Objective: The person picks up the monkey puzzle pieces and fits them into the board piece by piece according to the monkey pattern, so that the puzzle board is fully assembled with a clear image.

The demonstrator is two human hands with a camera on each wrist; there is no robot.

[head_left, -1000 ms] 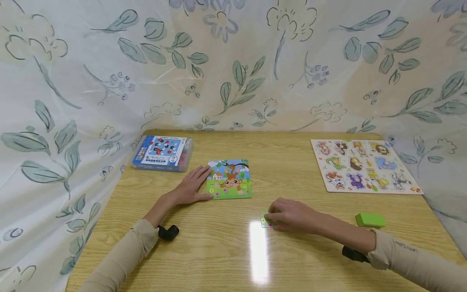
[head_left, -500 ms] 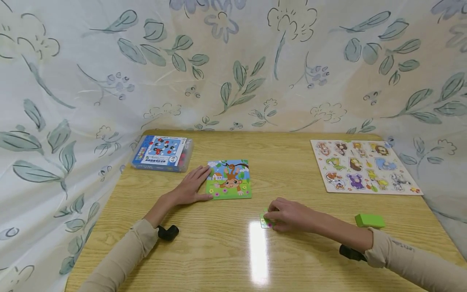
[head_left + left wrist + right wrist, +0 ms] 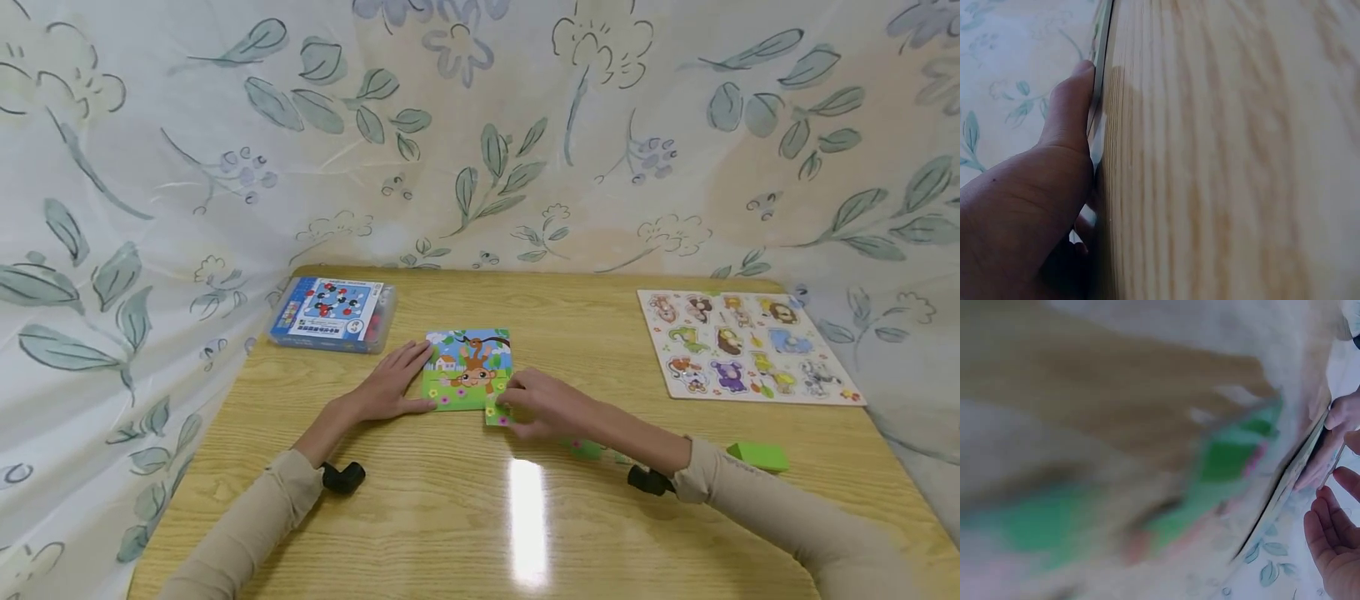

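A square monkey picture puzzle (image 3: 467,367) lies on the table. My left hand (image 3: 393,383) rests at its left edge, fingers straight and thumb at the lower corner; in the left wrist view the thumb (image 3: 1069,106) lies along the board's side. At the lower right corner, my right hand (image 3: 543,407) pinches a small green flowered puzzle piece (image 3: 495,415) between thumb and fingers. That piece overlaps the board's corner in the head view. The right wrist view shows the piece edge-on (image 3: 1333,467), held near the board (image 3: 1285,484).
Beneath the right forearm lie more green puzzle pieces (image 3: 583,448), blurred in the right wrist view. A green block (image 3: 759,456) sits to the right. A plastic box with a molecule picture (image 3: 333,315) stands back left; a white animal puzzle board (image 3: 750,346) lies back right.
My right hand has moved left and away from me, carrying the puzzle piece from the table to the board's lower right corner. Pieces under the forearm have come into view. My left hand stays put.
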